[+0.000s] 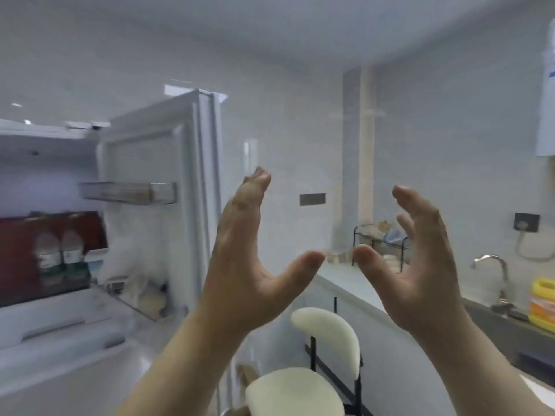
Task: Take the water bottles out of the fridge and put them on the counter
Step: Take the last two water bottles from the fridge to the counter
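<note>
Two clear water bottles (58,255) with green labels stand side by side inside the open fridge (45,181) at the far left, in front of a dark red panel. My left hand (249,250) is raised in the middle of the view, fingers apart, holding nothing. My right hand (420,259) is raised beside it, palm facing the left hand, fingers curled and apart, also empty. Both hands are well to the right of the bottles, in front of the wall. The white counter (339,274) runs behind them to the right.
The fridge door (162,181) stands open between the bottles and my hands, with a door shelf (129,192). A cream chair (315,370) stands below my hands. A wire rack (381,241), a tap (495,271), a dark sink (504,328) and a yellow bottle (542,304) sit on the right.
</note>
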Motion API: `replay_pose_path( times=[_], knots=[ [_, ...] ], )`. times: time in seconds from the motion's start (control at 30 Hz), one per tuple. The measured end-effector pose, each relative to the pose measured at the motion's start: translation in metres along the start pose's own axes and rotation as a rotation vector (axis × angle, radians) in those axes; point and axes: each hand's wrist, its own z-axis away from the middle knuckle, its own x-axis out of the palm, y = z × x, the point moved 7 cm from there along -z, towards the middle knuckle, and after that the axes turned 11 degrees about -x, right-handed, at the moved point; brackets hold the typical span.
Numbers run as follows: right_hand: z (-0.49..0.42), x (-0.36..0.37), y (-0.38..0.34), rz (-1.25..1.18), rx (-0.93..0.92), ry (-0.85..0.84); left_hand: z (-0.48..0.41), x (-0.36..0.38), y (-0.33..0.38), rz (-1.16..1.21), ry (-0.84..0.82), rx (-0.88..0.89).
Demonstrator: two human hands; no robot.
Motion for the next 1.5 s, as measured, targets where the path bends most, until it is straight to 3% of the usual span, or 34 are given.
replay_pose_path(
  times=[0.3, 0.6, 0.93, 1.33, 1.5],
  knots=[
    [-0.027, 0.225, -0.148, -0.402, -0.130, -0.038, 0.031, -0.264, -0.088, -0.339, 0.240, -0.188],
    [-0.024, 0.432, -0.272, -0.607, -0.027, -0.104, 0.056, -0.458, -0.204, -0.479, 0.288, -0.325],
    [-0.020, 0.598, -0.258, -0.608, 0.054, -0.207, 0.038, -0.500, -0.358, -0.433, 0.294, -0.391],
    [-0.007, 0.845, -0.163, -0.590, 0.242, -0.243, -0.005, -0.489, -0.621, -0.446, 0.324, -0.575],
    [0.014, 0.942, -0.124, -0.531, 0.410, -0.251, -0.015, -0.483, -0.737, -0.400, 0.319, -0.686]
  ],
)
